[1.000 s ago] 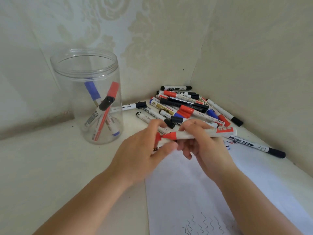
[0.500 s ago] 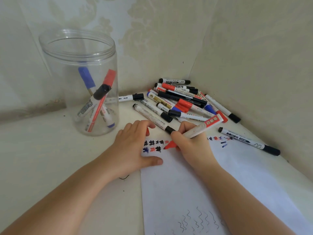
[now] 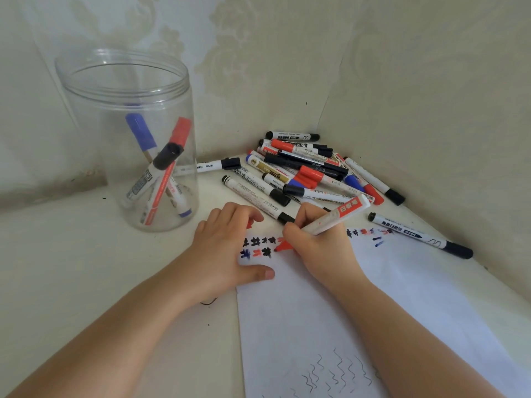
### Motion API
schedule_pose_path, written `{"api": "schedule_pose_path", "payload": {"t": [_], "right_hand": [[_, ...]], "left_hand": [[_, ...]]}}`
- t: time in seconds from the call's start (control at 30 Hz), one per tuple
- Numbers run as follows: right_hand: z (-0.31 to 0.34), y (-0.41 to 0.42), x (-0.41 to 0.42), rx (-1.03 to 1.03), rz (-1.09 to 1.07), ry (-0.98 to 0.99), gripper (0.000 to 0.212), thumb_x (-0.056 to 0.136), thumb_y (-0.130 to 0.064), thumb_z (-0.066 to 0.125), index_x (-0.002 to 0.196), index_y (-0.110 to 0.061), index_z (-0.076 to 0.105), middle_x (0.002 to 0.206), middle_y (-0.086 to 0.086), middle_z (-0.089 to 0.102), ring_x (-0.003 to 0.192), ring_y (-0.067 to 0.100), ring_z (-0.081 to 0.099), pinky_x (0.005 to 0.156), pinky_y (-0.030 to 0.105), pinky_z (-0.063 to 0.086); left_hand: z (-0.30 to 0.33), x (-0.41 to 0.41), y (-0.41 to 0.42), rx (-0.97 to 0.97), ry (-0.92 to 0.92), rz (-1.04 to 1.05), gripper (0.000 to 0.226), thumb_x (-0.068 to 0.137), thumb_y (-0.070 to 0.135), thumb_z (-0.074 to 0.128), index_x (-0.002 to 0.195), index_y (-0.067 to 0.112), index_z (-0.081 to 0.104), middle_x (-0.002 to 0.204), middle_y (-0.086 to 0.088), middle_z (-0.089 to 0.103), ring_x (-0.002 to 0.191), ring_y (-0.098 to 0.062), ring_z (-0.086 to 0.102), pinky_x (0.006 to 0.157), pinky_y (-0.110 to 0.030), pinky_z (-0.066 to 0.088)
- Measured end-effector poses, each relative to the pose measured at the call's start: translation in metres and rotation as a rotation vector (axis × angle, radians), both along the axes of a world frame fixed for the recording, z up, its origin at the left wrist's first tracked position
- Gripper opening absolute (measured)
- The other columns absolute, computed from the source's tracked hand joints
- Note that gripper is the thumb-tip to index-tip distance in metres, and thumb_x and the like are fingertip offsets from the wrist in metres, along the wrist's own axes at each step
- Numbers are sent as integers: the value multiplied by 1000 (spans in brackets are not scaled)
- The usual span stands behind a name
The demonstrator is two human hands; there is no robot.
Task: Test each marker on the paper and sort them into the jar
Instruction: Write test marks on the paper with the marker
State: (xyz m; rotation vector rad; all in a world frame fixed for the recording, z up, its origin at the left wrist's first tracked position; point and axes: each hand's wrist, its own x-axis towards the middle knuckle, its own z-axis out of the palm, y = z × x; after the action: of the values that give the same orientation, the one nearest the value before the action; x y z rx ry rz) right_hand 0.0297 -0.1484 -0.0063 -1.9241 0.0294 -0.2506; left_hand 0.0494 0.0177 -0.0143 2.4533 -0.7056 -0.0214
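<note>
My right hand (image 3: 319,248) grips an uncapped red marker (image 3: 339,215), white-bodied with a red label, its red tip touching the white paper (image 3: 359,305) beside rows of black, red and blue test marks. My left hand (image 3: 227,251) rests on the paper's top left corner, fingers curled over a small red cap (image 3: 249,224) that barely shows. A clear plastic jar (image 3: 129,139) stands open at the left with three markers inside: blue, red and black capped. A pile of markers (image 3: 310,170) fills the corner behind my hands.
Two walls meet in a corner right behind the pile. A lone black marker (image 3: 419,235) lies right of the paper's top edge, and another (image 3: 218,165) lies behind the jar. Wavy pen lines mark the paper's near end. A small dark scrap sits under my left wrist.
My hands pulled the red cap off in the air, then came down to the paper. The right hand now presses the tip on the sheet while the left hand holds the corner.
</note>
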Motion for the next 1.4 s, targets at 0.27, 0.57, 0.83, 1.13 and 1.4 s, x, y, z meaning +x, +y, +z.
{"api": "schedule_pose_path", "payload": {"t": [0.27,0.57,0.83,1.13,1.4], "right_hand": [[2,0,0,-28,-3,4,28,75,-1,58,56,-11,41,40,-13,47,40,-2,45,41,10,31],[1,-1,0,-16,-12,43,30,74,-3,60,54,-11,38,41,-11,44,40,1,41,41,13,31],[8,-7,-2,191,-64,69,28,79,-11,65,58,-16,47,47,-6,51,41,4,41,42,13,32],[21,-7,-12,501,165,101,28,62,-30,83,64,-16,58,47,-5,45,41,8,32,40,18,27],[23,-9,-11,533,147,79,21,62,-30,77,58,-20,58,46,-8,46,41,7,31,40,18,28]], "left_hand": [[5,-2,-1,24,33,8,77,63,52,73,122,31,29,119,10,34,112,-9,33,88,-26,28],[7,-2,-2,28,37,17,77,63,50,74,123,30,30,120,8,34,113,-10,33,88,-26,29],[9,-7,2,-87,-12,-39,53,83,37,58,128,32,31,116,14,36,117,-6,33,96,-26,30],[13,-8,2,-267,-47,-38,47,90,17,50,127,42,35,106,16,56,99,5,48,83,-9,36],[15,-10,3,-319,-78,-84,52,88,15,53,111,57,32,104,28,56,101,6,50,82,-12,39]]}}
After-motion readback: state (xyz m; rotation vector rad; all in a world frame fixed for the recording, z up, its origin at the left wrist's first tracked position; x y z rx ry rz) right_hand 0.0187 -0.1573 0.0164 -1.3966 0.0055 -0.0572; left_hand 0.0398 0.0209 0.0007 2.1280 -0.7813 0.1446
